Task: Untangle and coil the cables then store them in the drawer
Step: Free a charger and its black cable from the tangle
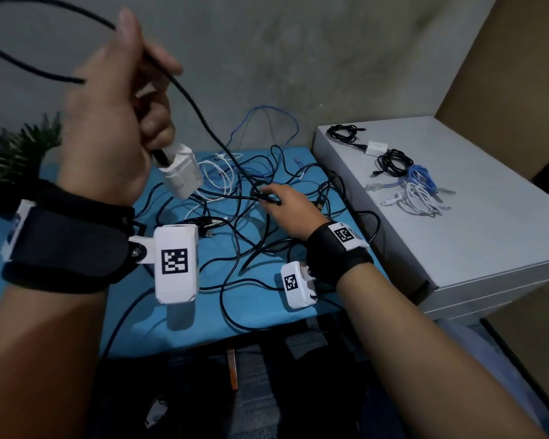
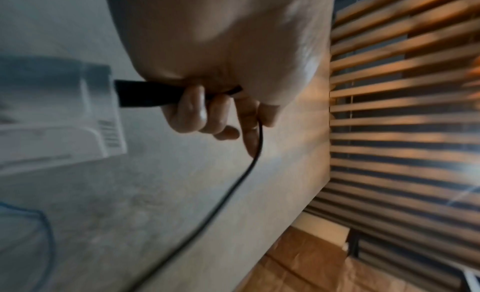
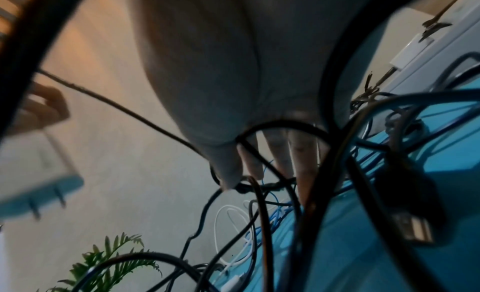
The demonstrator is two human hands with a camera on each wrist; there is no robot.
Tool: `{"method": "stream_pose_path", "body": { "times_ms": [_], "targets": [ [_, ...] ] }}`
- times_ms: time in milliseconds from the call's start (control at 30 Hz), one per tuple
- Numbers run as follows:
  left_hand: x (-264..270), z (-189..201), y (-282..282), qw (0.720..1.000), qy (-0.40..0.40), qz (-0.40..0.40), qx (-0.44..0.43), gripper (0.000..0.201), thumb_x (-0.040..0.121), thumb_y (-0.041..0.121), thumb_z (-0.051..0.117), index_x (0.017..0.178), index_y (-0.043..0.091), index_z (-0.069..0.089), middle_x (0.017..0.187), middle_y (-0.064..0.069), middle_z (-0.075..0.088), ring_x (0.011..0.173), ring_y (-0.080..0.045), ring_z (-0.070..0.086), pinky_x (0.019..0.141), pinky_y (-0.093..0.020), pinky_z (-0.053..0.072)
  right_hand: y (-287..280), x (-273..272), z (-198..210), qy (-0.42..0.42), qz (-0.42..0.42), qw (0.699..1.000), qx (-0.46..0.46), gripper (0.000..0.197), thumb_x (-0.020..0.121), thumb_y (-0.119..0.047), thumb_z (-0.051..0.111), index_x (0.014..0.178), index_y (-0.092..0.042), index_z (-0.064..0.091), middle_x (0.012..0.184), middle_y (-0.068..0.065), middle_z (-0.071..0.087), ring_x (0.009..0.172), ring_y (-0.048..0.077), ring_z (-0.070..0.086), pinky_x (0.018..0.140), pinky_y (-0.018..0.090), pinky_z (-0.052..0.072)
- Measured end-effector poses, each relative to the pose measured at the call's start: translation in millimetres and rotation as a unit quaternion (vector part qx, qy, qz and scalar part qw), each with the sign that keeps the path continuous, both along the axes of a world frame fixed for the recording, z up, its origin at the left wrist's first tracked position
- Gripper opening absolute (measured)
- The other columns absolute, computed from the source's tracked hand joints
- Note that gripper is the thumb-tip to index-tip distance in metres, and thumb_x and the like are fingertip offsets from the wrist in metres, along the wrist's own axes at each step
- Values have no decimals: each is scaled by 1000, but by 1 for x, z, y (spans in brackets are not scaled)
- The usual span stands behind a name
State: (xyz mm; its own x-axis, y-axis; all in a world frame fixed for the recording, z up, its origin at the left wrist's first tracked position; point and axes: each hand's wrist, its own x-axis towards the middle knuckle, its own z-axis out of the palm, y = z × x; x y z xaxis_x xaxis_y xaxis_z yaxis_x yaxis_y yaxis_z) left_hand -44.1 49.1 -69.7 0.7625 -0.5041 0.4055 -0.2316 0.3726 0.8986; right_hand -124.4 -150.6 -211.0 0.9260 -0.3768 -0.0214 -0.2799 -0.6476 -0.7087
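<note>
The left hand (image 1: 114, 122) is up in the air, curled around a thin black cable (image 1: 203, 122) right where it plugs into a chunky white power adapter (image 1: 179, 172). The adapter hangs just under the fist, and the cable also runs out over the thumb and loops off to the upper left. In the left wrist view the fingers (image 2: 192, 111) wrap the black plug end, with the cord trailing down past the index finger.

That same black cable slopes down to the messy tangle of black, white and blue cables (image 1: 251, 217) spread over the bright blue table top (image 1: 76, 312). The right hand (image 1: 286, 207) is low on that pile, fingers reaching into a knot of black cords. The right wrist view is blurry, but thumb and forefinger look like they're pinching one black strand there.

Off to the right, the white drawer cabinet (image 1: 488, 242) has several coiled bundles lying on its top: black coiled cables (image 1: 393, 163), a blue coiled cable (image 1: 422, 175) and a white coiled cable (image 1: 420, 198). The drawer fronts look closed. A green fern-like plant (image 1: 19, 153) sits at the table's far left.
</note>
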Motion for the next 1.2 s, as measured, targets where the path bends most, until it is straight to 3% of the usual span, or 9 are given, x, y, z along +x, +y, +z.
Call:
{"method": "stream_pose_path", "body": {
  "times_ms": [167,300,433,533,633,733,900,1033,1200],
  "targets": [
    [5,-30,-18,992,5,69,110,49,106,51,40,73,20,61,69,4,61,42,-13,26,48,-34,13,2,-4,10,47,56,997,7,69,92,-46,70,151,-25,42,153,7,38,140,23,41,115,36,35],
    [5,-32,-23,995,36,14,88,47,105,53,41,81,22,67,65,4,45,43,-9,21,45,-28,13,8,-2,25,-64,41,997,9,27,102,-43,54,95,-21,68,96,5,63,91,21,63,88,38,49],
    [5,-36,-16,986,-3,-137,97,35,98,27,38,114,14,67,68,2,44,48,-13,15,46,-29,10,7,-6,47,-157,-45,983,82,42,106,-49,39,98,-22,69,77,0,64,75,19,66,83,47,56],
    [2,-53,-25,973,-40,-108,198,34,96,6,49,122,15,68,64,6,43,47,-10,22,44,-26,14,10,-10,63,-197,-63,975,81,48,106,-55,34,96,-22,67,72,-1,63,68,14,62,77,46,54],
    [-9,-74,-41,936,-116,-69,326,19,95,14,69,111,22,70,69,4,49,50,-5,39,49,-19,32,20,-15,77,-250,-50,959,123,47,107,-49,35,92,-16,65,67,-2,59,59,13,58,63,36,50],
    [-13,-86,-51,918,-142,-55,366,9,94,18,71,87,13,67,72,4,60,65,-7,50,69,-27,41,31,-16,80,-269,-11,953,141,43,107,-44,40,95,-12,66,71,1,58,62,12,57,62,32,50],
    [-7,-75,-50,948,-108,7,299,21,103,10,55,89,4,69,54,12,62,48,3,52,53,-14,42,28,-16,66,-200,54,977,57,50,93,-41,71,134,-18,55,128,1,57,109,9,58,88,18,48],
    [5,-63,-39,983,-7,-30,181,30,107,28,50,98,5,69,59,6,54,42,-6,31,40,-18,25,15,-11,37,-60,109,992,37,65,99,-41,61,156,-26,34,157,0,41,142,13,39,116,26,32],
    [6,-19,-16,999,-1,-39,11,32,109,36,41,87,21,60,60,9,46,42,-8,21,42,-26,17,8,-5,7,79,59,995,-21,47,110,-29,42,153,-11,41,157,10,42,143,26,39,107,26,29]
  ]
}}
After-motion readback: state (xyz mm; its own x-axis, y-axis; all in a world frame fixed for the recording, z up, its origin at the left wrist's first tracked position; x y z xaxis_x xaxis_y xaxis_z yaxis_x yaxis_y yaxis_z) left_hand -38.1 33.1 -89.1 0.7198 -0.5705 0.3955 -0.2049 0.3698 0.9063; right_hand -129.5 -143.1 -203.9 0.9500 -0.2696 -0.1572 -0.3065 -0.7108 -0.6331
